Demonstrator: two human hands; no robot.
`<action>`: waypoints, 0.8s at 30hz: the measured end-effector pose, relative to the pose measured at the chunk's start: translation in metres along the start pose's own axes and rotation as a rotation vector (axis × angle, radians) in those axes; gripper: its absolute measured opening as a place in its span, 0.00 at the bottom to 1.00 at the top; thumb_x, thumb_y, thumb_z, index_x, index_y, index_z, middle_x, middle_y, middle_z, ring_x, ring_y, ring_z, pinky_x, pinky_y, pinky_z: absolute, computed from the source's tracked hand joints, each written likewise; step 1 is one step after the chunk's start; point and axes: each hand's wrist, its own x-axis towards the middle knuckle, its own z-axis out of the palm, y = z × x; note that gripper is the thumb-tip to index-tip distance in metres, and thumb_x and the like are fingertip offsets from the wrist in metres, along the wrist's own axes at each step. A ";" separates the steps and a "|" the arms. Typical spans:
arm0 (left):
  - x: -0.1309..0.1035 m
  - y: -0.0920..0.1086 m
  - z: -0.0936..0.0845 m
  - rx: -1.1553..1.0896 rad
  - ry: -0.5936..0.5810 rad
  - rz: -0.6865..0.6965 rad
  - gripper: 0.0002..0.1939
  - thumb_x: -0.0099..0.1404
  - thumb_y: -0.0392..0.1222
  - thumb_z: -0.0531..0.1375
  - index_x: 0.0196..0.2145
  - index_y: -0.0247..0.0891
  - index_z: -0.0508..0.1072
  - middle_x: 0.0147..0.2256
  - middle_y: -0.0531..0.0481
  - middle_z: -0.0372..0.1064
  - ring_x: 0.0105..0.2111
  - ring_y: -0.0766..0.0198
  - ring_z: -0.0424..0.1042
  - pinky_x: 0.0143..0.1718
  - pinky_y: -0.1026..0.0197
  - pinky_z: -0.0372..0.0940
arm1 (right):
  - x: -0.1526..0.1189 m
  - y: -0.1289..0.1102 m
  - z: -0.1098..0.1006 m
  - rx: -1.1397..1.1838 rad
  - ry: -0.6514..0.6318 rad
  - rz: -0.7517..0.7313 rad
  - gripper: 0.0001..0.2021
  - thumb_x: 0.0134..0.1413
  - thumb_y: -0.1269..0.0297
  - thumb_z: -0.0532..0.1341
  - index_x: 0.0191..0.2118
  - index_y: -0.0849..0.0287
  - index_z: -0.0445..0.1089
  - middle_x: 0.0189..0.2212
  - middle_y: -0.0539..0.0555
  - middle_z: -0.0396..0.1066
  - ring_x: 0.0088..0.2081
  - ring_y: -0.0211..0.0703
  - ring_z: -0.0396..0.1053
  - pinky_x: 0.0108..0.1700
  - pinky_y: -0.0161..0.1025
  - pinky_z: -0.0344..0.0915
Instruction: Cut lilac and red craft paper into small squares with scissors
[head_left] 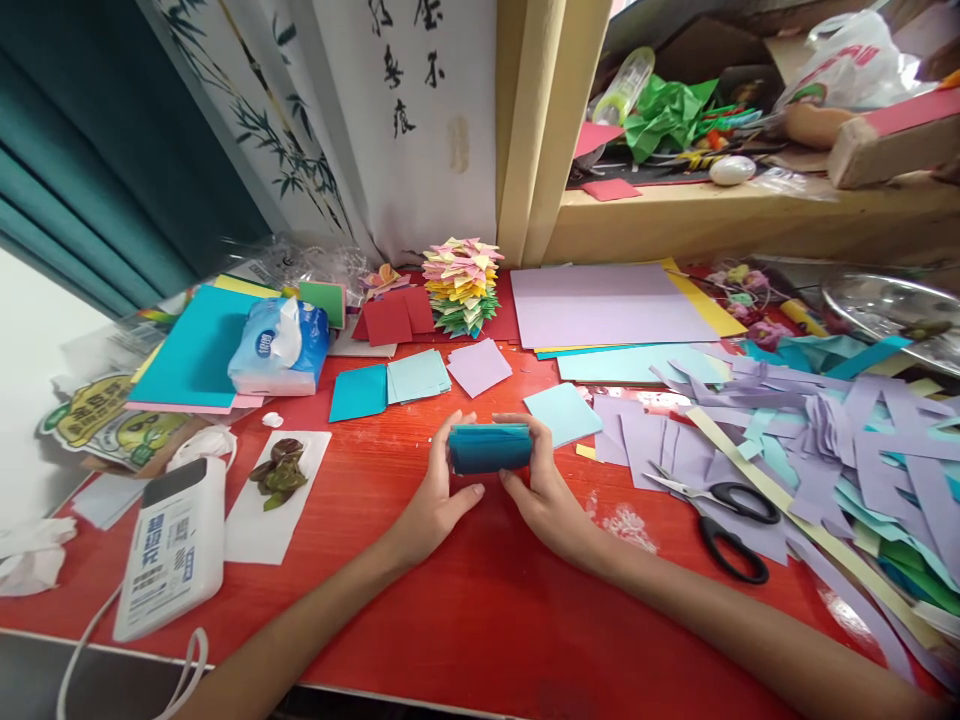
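Between my two hands, a stack of blue paper squares (490,450) is held on edge above the red table (450,620). My left hand (442,485) grips the stack's left end, and my right hand (538,480) grips its right end. Beyond the hands lie a teal paper stack (358,394), a pale blue stack (418,377) and a lilac stack (480,367). Another light blue paper stack (564,413) is just past my right fingers. Black-handled scissors (721,515) rest on lilac paper squares, right of my right hand.
Lilac and green paper strips (847,430) pile up at right. A folded-paper tower (461,285) stands at the back beside large lilac sheets (607,305). At left are a tissue pack (279,345), a white power bank (174,550) with a cable, and dried fruit on white paper (247,525).
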 end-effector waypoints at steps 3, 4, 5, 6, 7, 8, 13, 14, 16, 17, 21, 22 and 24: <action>0.000 -0.001 0.001 0.024 0.008 0.009 0.36 0.61 0.37 0.54 0.60 0.49 0.37 0.63 0.49 0.38 0.62 0.58 0.42 0.60 0.51 0.44 | 0.000 0.002 0.002 0.039 0.006 -0.009 0.19 0.56 0.73 0.49 0.51 0.52 0.45 0.54 0.57 0.51 0.56 0.41 0.53 0.57 0.47 0.54; 0.000 -0.002 0.002 0.031 0.011 0.012 0.37 0.61 0.37 0.53 0.61 0.49 0.36 0.63 0.49 0.36 0.62 0.58 0.41 0.60 0.51 0.44 | 0.000 0.002 0.003 0.056 0.011 -0.009 0.17 0.57 0.73 0.48 0.50 0.52 0.45 0.54 0.56 0.51 0.57 0.41 0.52 0.58 0.47 0.54; 0.000 -0.002 0.002 0.033 0.014 0.015 0.37 0.61 0.37 0.53 0.61 0.50 0.35 0.63 0.49 0.35 0.62 0.59 0.40 0.60 0.51 0.44 | 0.000 0.003 0.004 0.071 0.016 -0.006 0.16 0.57 0.72 0.48 0.49 0.51 0.46 0.54 0.56 0.51 0.57 0.40 0.52 0.58 0.47 0.53; -0.001 -0.002 0.003 0.030 0.017 0.019 0.37 0.61 0.37 0.53 0.61 0.51 0.34 0.64 0.49 0.34 0.62 0.59 0.39 0.60 0.51 0.44 | 0.000 0.004 0.005 0.085 0.023 -0.002 0.13 0.58 0.72 0.48 0.47 0.51 0.46 0.54 0.56 0.51 0.57 0.39 0.52 0.58 0.47 0.53; -0.001 -0.002 0.003 0.022 0.019 0.022 0.37 0.61 0.36 0.53 0.61 0.51 0.34 0.64 0.49 0.34 0.62 0.60 0.39 0.60 0.51 0.44 | 0.000 0.004 0.005 0.097 0.029 0.004 0.11 0.59 0.71 0.47 0.45 0.51 0.47 0.54 0.56 0.52 0.57 0.39 0.52 0.58 0.47 0.53; -0.001 -0.001 0.004 0.011 0.017 0.018 0.37 0.61 0.36 0.52 0.60 0.50 0.35 0.63 0.49 0.35 0.62 0.60 0.40 0.60 0.51 0.45 | 0.001 0.005 0.005 0.107 0.033 0.010 0.10 0.59 0.71 0.47 0.44 0.51 0.47 0.53 0.56 0.53 0.56 0.39 0.53 0.57 0.47 0.54; 0.002 0.004 0.000 0.041 0.115 0.007 0.21 0.64 0.38 0.50 0.55 0.43 0.52 0.55 0.46 0.57 0.55 0.61 0.57 0.57 0.54 0.53 | 0.002 0.004 0.005 0.126 0.060 -0.027 0.05 0.61 0.69 0.46 0.39 0.52 0.47 0.46 0.55 0.58 0.51 0.38 0.58 0.55 0.47 0.56; 0.004 0.006 -0.002 0.096 0.143 0.013 0.17 0.65 0.39 0.50 0.52 0.42 0.57 0.53 0.46 0.59 0.53 0.60 0.59 0.55 0.55 0.55 | 0.001 0.004 0.004 0.121 0.062 -0.035 0.04 0.61 0.69 0.45 0.39 0.52 0.47 0.46 0.55 0.58 0.51 0.38 0.58 0.54 0.47 0.56; 0.007 0.008 -0.006 0.226 0.156 0.017 0.12 0.65 0.41 0.49 0.45 0.41 0.64 0.50 0.47 0.62 0.50 0.60 0.63 0.51 0.55 0.58 | 0.001 0.005 0.004 0.102 0.045 -0.022 0.04 0.61 0.68 0.45 0.39 0.52 0.47 0.45 0.55 0.59 0.50 0.39 0.59 0.54 0.47 0.57; 0.008 0.009 -0.008 0.284 0.140 0.009 0.11 0.65 0.41 0.49 0.43 0.41 0.66 0.49 0.48 0.63 0.48 0.60 0.64 0.50 0.55 0.59 | 0.001 0.006 0.004 0.090 0.029 -0.004 0.03 0.61 0.68 0.45 0.39 0.52 0.47 0.45 0.55 0.59 0.50 0.39 0.59 0.53 0.47 0.57; 0.008 0.009 -0.013 0.401 0.103 -0.034 0.11 0.66 0.41 0.48 0.45 0.42 0.63 0.48 0.49 0.65 0.46 0.61 0.65 0.48 0.56 0.60 | 0.000 0.010 0.005 0.043 0.000 0.048 0.03 0.62 0.67 0.44 0.40 0.52 0.48 0.45 0.56 0.59 0.49 0.40 0.60 0.52 0.46 0.57; 0.007 0.008 -0.013 0.413 0.102 -0.031 0.12 0.66 0.41 0.48 0.46 0.42 0.62 0.49 0.49 0.65 0.47 0.61 0.65 0.48 0.56 0.60 | 0.000 0.010 0.005 0.038 0.000 0.048 0.03 0.62 0.67 0.44 0.41 0.52 0.48 0.45 0.56 0.59 0.49 0.40 0.60 0.53 0.46 0.57; 0.006 0.004 -0.012 0.405 0.098 -0.009 0.13 0.66 0.40 0.48 0.48 0.43 0.61 0.49 0.48 0.65 0.49 0.61 0.64 0.49 0.56 0.59 | 0.000 0.010 0.005 0.032 0.002 0.041 0.03 0.62 0.67 0.44 0.41 0.52 0.48 0.46 0.56 0.58 0.49 0.40 0.59 0.53 0.45 0.56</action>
